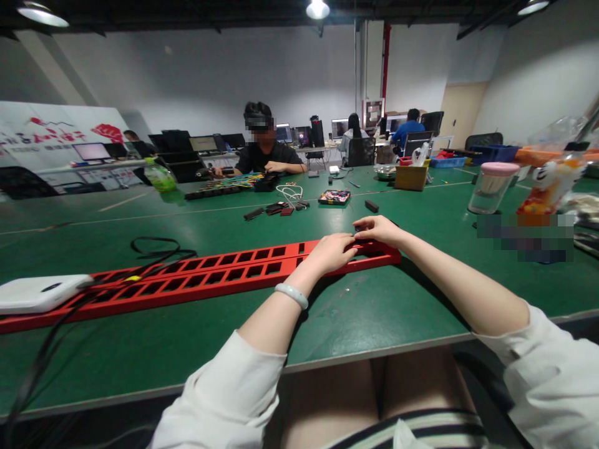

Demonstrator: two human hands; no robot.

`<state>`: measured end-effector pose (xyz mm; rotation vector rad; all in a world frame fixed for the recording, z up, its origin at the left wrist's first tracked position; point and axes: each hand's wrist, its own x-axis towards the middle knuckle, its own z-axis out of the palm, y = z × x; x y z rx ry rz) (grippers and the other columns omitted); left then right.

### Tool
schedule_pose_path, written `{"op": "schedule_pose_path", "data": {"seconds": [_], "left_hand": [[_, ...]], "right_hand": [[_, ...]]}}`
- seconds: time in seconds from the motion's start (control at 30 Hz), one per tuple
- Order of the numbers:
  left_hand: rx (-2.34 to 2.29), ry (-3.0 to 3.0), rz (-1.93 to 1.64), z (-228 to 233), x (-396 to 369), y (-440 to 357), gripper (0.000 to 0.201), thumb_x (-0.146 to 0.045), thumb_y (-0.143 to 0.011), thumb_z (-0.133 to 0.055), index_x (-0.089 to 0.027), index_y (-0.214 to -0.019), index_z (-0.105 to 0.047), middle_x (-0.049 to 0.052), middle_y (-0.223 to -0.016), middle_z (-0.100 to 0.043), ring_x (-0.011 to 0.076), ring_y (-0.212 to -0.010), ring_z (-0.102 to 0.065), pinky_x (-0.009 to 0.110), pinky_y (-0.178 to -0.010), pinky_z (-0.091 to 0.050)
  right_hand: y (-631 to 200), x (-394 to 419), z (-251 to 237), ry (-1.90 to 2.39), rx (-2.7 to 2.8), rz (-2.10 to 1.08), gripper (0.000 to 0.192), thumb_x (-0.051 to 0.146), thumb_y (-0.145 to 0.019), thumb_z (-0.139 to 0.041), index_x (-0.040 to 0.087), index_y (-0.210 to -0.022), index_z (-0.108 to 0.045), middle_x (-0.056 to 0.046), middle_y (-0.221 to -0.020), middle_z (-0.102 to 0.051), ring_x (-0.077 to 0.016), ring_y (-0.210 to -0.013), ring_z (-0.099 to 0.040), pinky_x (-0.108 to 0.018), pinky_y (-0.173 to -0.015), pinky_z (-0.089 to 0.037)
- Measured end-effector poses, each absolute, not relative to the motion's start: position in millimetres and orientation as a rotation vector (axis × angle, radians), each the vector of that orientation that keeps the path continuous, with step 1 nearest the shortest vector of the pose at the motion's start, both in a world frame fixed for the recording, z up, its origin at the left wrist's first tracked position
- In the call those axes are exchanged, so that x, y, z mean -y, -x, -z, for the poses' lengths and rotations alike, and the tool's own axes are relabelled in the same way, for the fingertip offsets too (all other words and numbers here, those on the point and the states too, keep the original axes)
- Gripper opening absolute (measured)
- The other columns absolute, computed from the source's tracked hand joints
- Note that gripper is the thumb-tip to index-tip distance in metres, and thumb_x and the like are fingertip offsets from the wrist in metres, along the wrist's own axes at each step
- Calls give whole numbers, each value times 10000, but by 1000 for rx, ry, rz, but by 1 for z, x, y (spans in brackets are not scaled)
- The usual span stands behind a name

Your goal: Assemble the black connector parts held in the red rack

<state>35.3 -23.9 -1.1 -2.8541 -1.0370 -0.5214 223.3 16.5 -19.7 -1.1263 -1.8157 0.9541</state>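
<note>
A long red slotted rack [201, 279] lies across the green table [374, 312] in front of me. My left hand [330, 251] rests on the rack's right end, fingers curled down onto it. My right hand [378, 229] sits just beyond, fingertips pinching a small dark part [360, 231] at the rack's right end. The part is mostly hidden by my fingers. A pale bangle [291, 294] is on my left wrist.
A white box [40, 293] and black cables [159, 249] lie at left. Small black pieces [274, 210], a tray [334, 197], a pink-lidded jar [491, 187] and a yellow box [410, 177] stand further back. A person [264, 153] works across the table; others sit at desks behind.
</note>
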Motion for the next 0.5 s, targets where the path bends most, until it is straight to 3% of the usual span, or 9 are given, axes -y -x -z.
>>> {"op": "schedule_pose_path", "data": {"seconds": [0.23,0.5], "left_hand": [[1056,2842,500,2,23,-34,359,-346,-849,-392,-190,-1142,-529,51,-1178,-539,187,-1076,-487,266,-920,-347],[1074,2842,495,2,23,-35,358,-337,-845,-393,-184,-1138,-530,53,-1174,-542,189,-1072,-490,270,-922,-347]], "right_hand": [[-230,-17,19,1049,1720,-1156,469,186,-603,-690,137,-1056,-580,-79,-1052,-606,-162,-846,-589,-256,-753,-477],[-231,-18,19,1020,1664,-1249,437,126,-578,-672,130,-1007,-593,-53,-888,-630,-121,-714,-576,-222,-651,-468]]}}
